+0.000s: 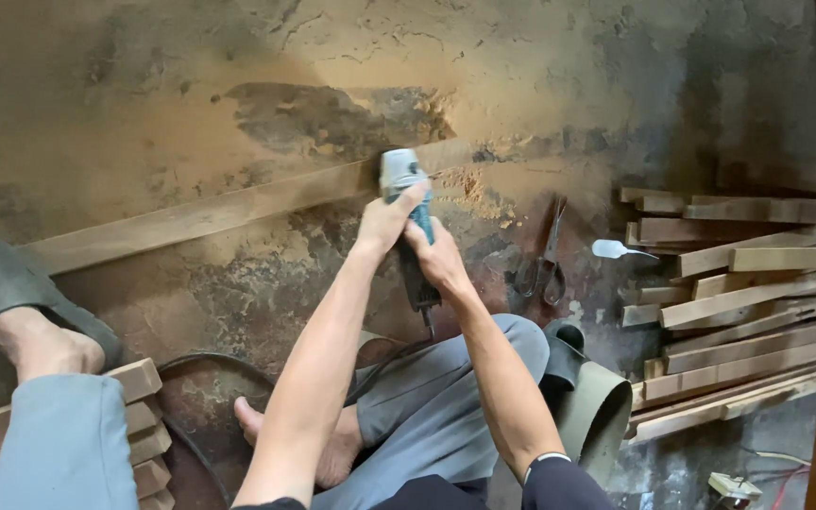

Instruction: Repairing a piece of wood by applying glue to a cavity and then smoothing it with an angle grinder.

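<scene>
A long wooden plank (210,212) lies across the dusty floor (144,94), far from the seated person. A stack of wood strips (739,312) sits at right. On the plank's right part rests an angle grinder (406,203); the left hand (384,219) and right hand (436,260) both clasp it. Scissors (545,264) lie just right.

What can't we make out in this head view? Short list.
- Grinder disc: hidden under the angle grinder body and the left hand.
- Grinder grip: covered by the right hand.
- Long wooden strip: left end hidden behind the sandal.
- Small white item, bottom right: too small to identify.
- Stacked wood strips: right ends cut off by a post.
</scene>
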